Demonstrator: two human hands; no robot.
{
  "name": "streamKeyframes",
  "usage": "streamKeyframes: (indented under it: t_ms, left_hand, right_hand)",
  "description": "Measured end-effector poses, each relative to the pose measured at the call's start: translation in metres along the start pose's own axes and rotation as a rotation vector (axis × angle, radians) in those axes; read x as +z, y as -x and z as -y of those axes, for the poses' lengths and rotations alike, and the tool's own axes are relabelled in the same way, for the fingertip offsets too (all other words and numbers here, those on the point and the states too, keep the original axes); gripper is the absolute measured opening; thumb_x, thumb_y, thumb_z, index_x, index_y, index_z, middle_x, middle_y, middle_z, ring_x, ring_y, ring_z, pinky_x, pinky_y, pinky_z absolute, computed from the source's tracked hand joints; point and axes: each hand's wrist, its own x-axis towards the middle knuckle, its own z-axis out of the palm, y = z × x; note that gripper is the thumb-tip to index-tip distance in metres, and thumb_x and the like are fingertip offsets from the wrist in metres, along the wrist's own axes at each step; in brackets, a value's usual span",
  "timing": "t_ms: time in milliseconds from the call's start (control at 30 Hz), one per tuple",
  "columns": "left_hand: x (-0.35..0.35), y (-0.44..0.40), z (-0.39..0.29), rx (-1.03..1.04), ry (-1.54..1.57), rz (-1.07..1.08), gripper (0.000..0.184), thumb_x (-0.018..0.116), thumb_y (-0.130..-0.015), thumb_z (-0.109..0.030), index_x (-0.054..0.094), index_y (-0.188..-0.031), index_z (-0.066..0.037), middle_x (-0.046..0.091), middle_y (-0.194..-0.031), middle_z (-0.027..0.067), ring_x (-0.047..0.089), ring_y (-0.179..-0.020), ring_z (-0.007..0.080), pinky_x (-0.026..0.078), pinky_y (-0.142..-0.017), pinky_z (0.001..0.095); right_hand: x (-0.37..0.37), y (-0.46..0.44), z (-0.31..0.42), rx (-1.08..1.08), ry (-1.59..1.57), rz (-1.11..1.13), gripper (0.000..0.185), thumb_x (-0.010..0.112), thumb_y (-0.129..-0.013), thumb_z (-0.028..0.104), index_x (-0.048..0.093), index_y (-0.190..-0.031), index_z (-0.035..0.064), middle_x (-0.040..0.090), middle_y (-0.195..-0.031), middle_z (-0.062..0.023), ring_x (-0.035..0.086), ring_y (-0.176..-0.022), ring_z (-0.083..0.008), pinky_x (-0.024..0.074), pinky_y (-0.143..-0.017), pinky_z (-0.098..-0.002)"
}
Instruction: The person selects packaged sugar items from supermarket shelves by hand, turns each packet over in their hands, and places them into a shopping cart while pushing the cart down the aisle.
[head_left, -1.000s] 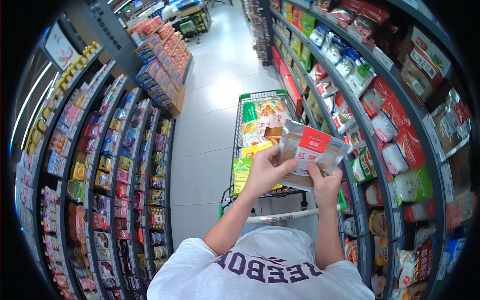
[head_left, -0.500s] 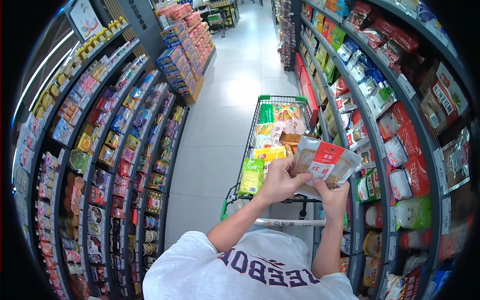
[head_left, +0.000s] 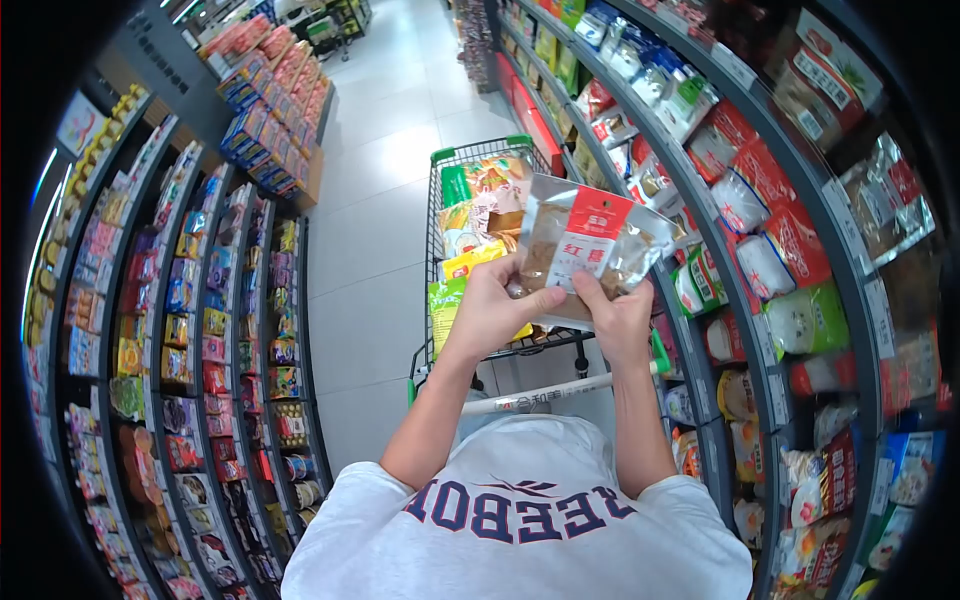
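A clear and silver pouch of brown sugar (head_left: pixel 583 240) with a red and white label is held up in front of my chest, its printed face towards me. My left hand (head_left: pixel 507 300) grips its lower left side, thumb across the front. At the lower right, my right hand (head_left: pixel 620 310) is closed on the same pouch, its thumb also on the front. The fingers behind the pouch are hidden. Beyond and below it stands a shopping cart (head_left: pixel 437 190) with a green-cornered wire basket, holding several packets, including a green bag (head_left: pixel 443 310) and a yellow packet (head_left: pixel 472 260).
The cart's handle (head_left: pixel 535 397) lies between my forearms. A right-hand shelf (head_left: pixel 765 330) holds bagged goods close to my right arm. Packed snack shelves (head_left: pixel 235 340) line the left side. Stacked boxes (head_left: pixel 268 145) stand further up the tiled aisle (head_left: pixel 375 220).
My view has turned, so the cart and shelves sit further left in it. Both hands still hold the pouch, which now appears more upright and further left.
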Motion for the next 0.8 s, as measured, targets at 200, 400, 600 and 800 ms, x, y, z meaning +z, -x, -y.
streamKeyframes:
  t_ms: [200, 400, 600, 800]
  left_hand:
    - [0.000, 0.002, 0.009, 0.022, 0.085, -0.040, 0.026, 0.080, -0.084, -0.005, 0.071, -0.106, 0.004, 0.076, -0.096, 0.0082, 0.068, -0.082, 0.0100, 0.056, -0.076, 0.0278]
    - [0.004, 0.004, 0.011, 0.095, 0.028, -0.063, 0.021, 0.078, -0.085, -0.002, 0.072, -0.104, 0.004, 0.076, -0.096, 0.0090, 0.068, -0.083, 0.0099, 0.056, -0.076, 0.0276]
    - [0.005, 0.000, 0.018, 0.079, 0.015, -0.120, 0.022, 0.080, -0.086, -0.007, 0.071, -0.103, 0.005, 0.075, -0.094, 0.0081, 0.067, -0.081, 0.0085, 0.055, -0.075, 0.0257]
    - [0.002, 0.003, 0.015, 0.008, 0.084, -0.156, 0.020, 0.078, -0.089, -0.011, 0.072, -0.100, 0.004, 0.074, -0.089, 0.0056, 0.065, -0.076, 0.0064, 0.052, -0.070, 0.0230]
  right_hand:
    - [-0.006, 0.000, 0.002, 0.079, 0.020, 0.126, 0.026, 0.076, -0.088, 0.005, 0.070, -0.111, -0.0030, 0.075, -0.105, -0.0093, 0.070, -0.094, -0.0146, 0.0553, -0.085, -0.0314]
    - [-0.004, 0.002, -0.002, 0.033, 0.068, 0.108, 0.025, 0.076, -0.086, 0.003, 0.070, -0.110, -0.0026, 0.075, -0.102, -0.0091, 0.070, -0.092, -0.0151, 0.0557, -0.084, -0.0318]
    - [0.001, 0.004, -0.008, -0.051, 0.120, 0.031, 0.024, 0.075, -0.086, 0.002, 0.069, -0.109, -0.0024, 0.075, -0.101, -0.0089, 0.070, -0.090, -0.0154, 0.0558, -0.083, -0.0314]
    - [-0.007, 0.000, -0.011, 0.140, -0.113, 0.045, 0.031, 0.077, -0.085, 0.003, 0.067, -0.114, -0.0022, 0.074, -0.105, -0.0091, 0.070, -0.093, -0.0156, 0.0561, -0.084, -0.0320]
